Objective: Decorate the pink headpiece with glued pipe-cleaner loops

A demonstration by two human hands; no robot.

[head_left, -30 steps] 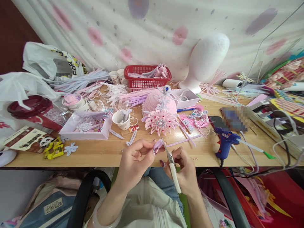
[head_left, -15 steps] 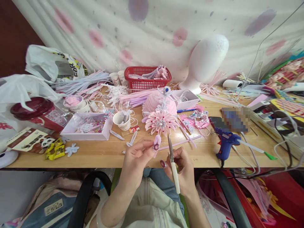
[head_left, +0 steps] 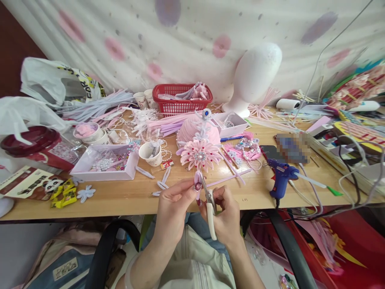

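Observation:
Between the thumb and fingers of my left hand is a bent lilac pipe cleaner, its loop standing above the fingertips. My right hand grips white-handled scissors. Their blades are parted and touch or nearly touch the right side of the loop. Just beyond sits a pink flower with pearl and red beads, in front of a pink rounded piece bearing a blue gem ornament. A loose lilac pipe cleaner lies on the table right of the scissors.
A blue glue gun with its cable lies at right. A white bead box and paper cup stand at left. Behind are a red basket and a white foam head. Small pipe-cleaner pieces lie near my left hand.
My right hand has moved the scissors left and turned them, so the blades now meet the lilac loop. The left hand keeps its hold. The whole view has shifted slightly.

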